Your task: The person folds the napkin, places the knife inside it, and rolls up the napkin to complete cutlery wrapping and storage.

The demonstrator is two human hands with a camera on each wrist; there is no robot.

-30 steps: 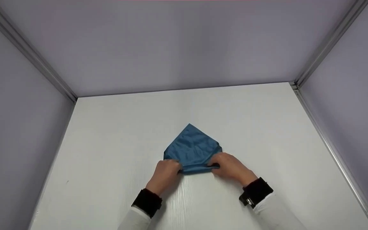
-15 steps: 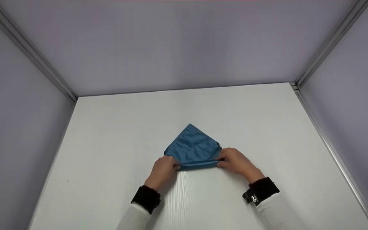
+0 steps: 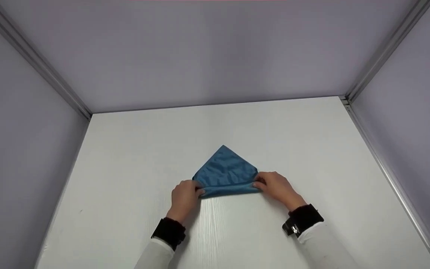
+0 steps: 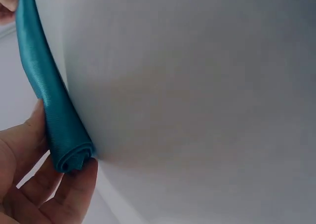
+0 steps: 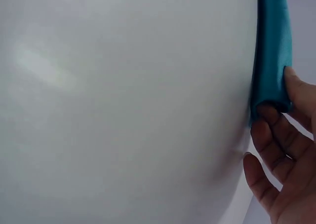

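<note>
- On the white desk (image 3: pixel 133 157), near its middle: blue cloth (image 3: pixel 225 172) lying as a triangle, point away from the person, near edge rolled into a tight tube
- Left hand (image 3: pixel 184 196) at the roll's left end; grip pinched on the cloth, thumb and fingers (image 4: pixel 74 184) curled round the roll's end
- Right hand (image 3: pixel 277 186) at the right end; grip likewise closed on the cloth; fingertips (image 5: pixel 276 120) against the roll
- Black wrist cuffs, white sleeves; pale lilac walls around
</note>
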